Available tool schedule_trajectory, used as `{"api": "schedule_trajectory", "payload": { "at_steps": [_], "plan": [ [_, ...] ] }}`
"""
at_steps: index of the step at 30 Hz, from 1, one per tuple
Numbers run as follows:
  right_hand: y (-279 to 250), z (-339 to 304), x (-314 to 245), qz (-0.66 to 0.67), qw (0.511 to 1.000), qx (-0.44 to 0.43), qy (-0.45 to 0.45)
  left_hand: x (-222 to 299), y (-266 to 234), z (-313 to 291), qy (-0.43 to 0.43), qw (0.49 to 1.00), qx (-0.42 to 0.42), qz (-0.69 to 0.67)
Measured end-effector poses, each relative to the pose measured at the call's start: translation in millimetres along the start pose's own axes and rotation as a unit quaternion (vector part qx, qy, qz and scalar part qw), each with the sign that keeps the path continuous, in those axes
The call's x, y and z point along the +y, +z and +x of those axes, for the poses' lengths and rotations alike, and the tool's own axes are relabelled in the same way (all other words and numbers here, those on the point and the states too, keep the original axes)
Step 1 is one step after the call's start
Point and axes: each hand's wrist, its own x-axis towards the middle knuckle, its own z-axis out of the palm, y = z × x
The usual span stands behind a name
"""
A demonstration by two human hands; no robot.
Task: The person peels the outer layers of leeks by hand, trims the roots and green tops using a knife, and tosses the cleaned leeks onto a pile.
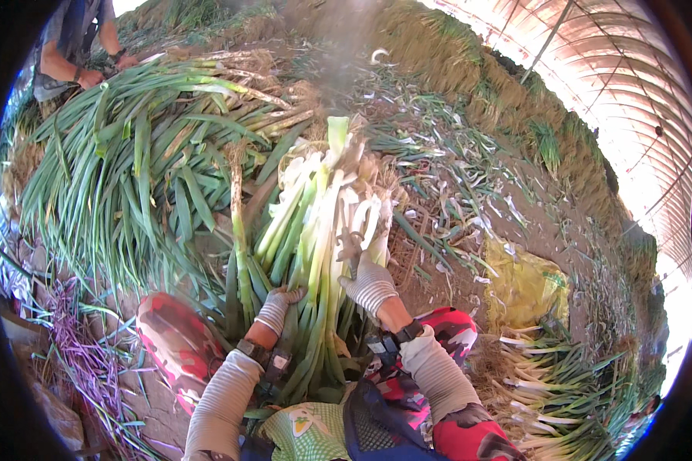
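A thick bundle of large green onions (312, 230) stands between my knees, pale shafts and cut ends pointing away from me, green leaves toward me. My left hand (279, 306), in a grey striped glove, is closed around stalks at the bundle's left side. At its right side, my gloved right hand (369, 286) is wrapped round a small brownish metal hand tool (350, 246), its head against the white shafts. The tool's exact kind is unclear, and the leaf ends low in my lap are partly hidden.
A big heap of untrimmed green onions (142, 169) lies to the left, with another person's hands (92, 77) beyond it. Trimmed onions (546, 392) lie in a row at right, near a yellow sack (523, 284). Peelings (446, 161) litter the soil.
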Motion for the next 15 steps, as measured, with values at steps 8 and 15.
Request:
{"api": "schedule_trajectory", "payload": {
  "at_steps": [8, 15],
  "plan": [
    [-11.5, 47.3, -0.7, 0.030, 0.999, -0.015, 0.004, -5.8, 3.3, -0.8, 0.026, 1.000, 0.007, -0.001],
    [-18.3, 33.4, -14.8, 0.054, 0.995, -0.068, 0.038, -14.6, -7.1, 10.6, 0.030, 0.998, 0.042, 0.039]
  ]
}}
